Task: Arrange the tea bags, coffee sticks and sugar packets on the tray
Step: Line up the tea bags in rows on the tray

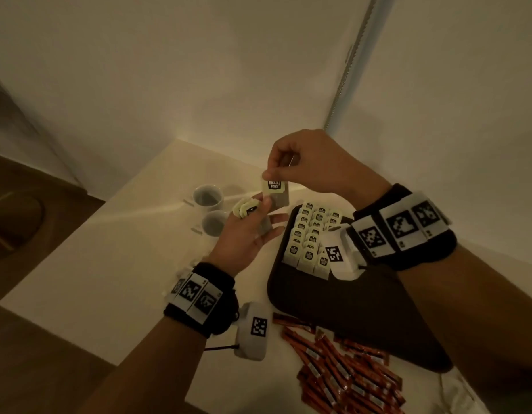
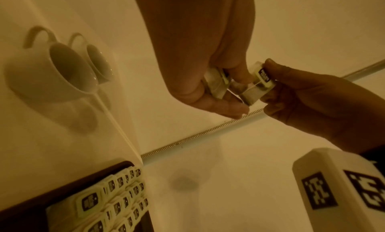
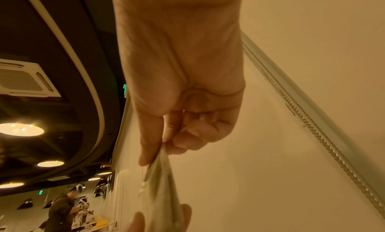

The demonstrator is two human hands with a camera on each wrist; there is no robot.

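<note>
Nearest us, red coffee sticks (image 1: 345, 375) lie heaped on the white table (image 1: 109, 264), just beside a dark tray (image 1: 333, 297) holding rows of pale green tea bags (image 1: 311, 237). Above the table, our right hand (image 1: 306, 162) pinches one tea bag (image 1: 275, 189) by its tag; our left hand (image 1: 253, 231) grips several more (image 1: 244, 209), fingers partly spread.

A: Tray (image 1: 342, 318) near half is bare dark mat, open from above. Far corner packed with rows of tea bags (image 1: 311, 237).

B: Blockers?

A: Two cups (image 1: 212, 210) left of the tray, side by side. Coffee sticks (image 1: 342, 375) heaped just off the near edge. Wall close behind, with a rail (image 1: 348, 64) running up it.

B: Left of the cups?

A: Bare table (image 1: 109, 264).
</note>
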